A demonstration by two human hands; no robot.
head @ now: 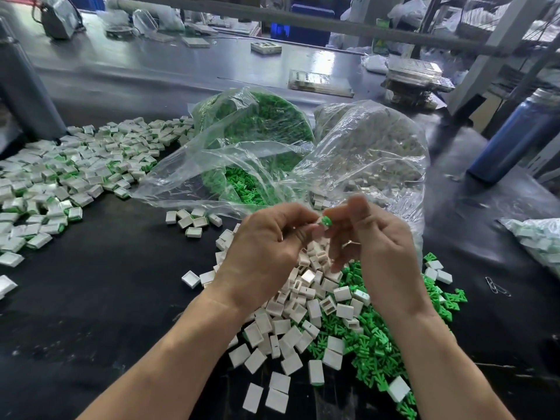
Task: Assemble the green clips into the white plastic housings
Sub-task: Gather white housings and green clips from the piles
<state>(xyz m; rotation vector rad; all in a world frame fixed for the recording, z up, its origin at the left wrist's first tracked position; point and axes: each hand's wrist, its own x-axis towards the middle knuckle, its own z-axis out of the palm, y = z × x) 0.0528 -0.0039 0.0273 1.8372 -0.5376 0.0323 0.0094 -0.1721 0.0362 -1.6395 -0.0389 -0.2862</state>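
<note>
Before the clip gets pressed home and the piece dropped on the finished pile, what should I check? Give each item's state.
1. Green clip held by right hand: ok.
2. White housing held by left hand: ok.
3. Clip fully seated: cannot tell, fingers cover the joint.
4. Loose housings and loose clips within reach: ok.
5. Finished pile to the left, path unobstructed: ok.

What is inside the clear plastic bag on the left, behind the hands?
The left clear bag holds loose green clips, visible through the plastic and at its open mouth. How deep the pile goes cannot be seen; the crumpled plastic covers it.
</note>
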